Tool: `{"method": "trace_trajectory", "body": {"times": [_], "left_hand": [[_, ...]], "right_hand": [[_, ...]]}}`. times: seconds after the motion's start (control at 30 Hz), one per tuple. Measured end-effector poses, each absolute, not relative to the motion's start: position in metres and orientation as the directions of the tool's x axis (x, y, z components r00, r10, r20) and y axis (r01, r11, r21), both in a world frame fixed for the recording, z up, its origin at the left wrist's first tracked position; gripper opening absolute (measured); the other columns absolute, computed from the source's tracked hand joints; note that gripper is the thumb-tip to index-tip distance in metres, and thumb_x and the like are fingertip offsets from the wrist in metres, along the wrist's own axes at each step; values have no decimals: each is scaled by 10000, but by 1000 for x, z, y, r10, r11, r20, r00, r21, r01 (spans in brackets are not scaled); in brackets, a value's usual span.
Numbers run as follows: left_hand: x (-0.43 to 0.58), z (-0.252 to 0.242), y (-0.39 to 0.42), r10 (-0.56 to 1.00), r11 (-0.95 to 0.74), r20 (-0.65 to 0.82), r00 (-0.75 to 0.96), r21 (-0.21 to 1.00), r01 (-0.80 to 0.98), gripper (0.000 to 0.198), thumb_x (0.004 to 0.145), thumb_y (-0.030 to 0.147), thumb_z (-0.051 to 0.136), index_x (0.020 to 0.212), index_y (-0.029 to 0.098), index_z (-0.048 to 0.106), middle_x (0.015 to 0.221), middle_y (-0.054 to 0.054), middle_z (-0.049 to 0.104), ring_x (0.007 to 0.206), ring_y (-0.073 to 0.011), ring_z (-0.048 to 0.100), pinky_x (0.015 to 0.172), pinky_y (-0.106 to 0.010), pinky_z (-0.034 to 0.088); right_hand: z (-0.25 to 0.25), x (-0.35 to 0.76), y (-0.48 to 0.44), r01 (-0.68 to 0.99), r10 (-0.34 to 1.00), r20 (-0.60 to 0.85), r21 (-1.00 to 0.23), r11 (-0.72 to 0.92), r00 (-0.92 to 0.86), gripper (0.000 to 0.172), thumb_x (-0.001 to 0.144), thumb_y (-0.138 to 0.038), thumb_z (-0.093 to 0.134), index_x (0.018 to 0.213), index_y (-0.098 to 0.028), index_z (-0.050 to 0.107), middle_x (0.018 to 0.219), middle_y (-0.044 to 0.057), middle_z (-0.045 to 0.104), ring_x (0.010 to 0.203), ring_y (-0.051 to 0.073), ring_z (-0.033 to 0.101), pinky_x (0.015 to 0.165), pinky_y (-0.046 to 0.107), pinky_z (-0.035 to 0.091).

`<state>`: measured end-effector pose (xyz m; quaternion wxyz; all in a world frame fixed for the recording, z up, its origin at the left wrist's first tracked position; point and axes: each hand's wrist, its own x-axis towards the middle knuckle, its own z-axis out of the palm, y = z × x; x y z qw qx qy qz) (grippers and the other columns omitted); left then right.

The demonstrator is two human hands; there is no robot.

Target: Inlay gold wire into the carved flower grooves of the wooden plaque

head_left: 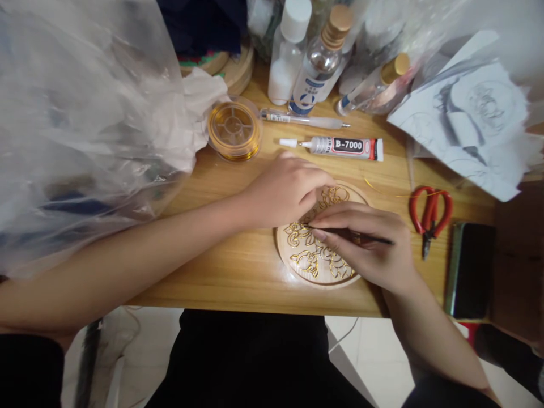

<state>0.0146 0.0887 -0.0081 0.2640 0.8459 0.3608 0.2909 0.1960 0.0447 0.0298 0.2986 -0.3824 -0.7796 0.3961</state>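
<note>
A round wooden disc (297,265) with gold wire floral patterns lies on the wooden table (238,266) near its front edge. My left hand (284,190) rests on the disc's upper left part with fingers curled and pinched down onto the wire pattern. My right hand (368,243) covers the disc's right side and grips a thin dark tool (374,239), tweezers or a stylus, whose tip points left at the pattern between my fingers.
A B-7000 glue tube (340,147), a pen (304,119), a gold wire spool (233,130) and bottles (317,62) stand behind the disc. Red scissors (430,215) and a phone (470,269) lie at the right. Plastic sheeting (76,124) fills the left; drawing paper (471,119) sits far right.
</note>
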Motion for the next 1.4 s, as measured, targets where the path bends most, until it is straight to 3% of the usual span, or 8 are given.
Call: {"method": "trace_trajectory", "body": {"times": [1.07,1.4], "left_hand": [[15,-5,88,783,-559,240,574,676,480,316,807,65,448,956,215,683,861,17,726,836,-142,644,859,-340,397],[16,-6,88,782,-563,246,572,672,481,312,803,61,445,946,207,680,856,15,724,843,-148,651,850,-341,395]], "right_hand": [[29,195,45,360,836,158,-849,387,-525,137,780,-105,695,870,-201,732,838,53,741,781,160,702,676,293,590],[29,195,45,354,833,164,-850,391,-528,126,762,-78,704,854,-159,733,843,79,741,799,161,704,702,273,584]]}}
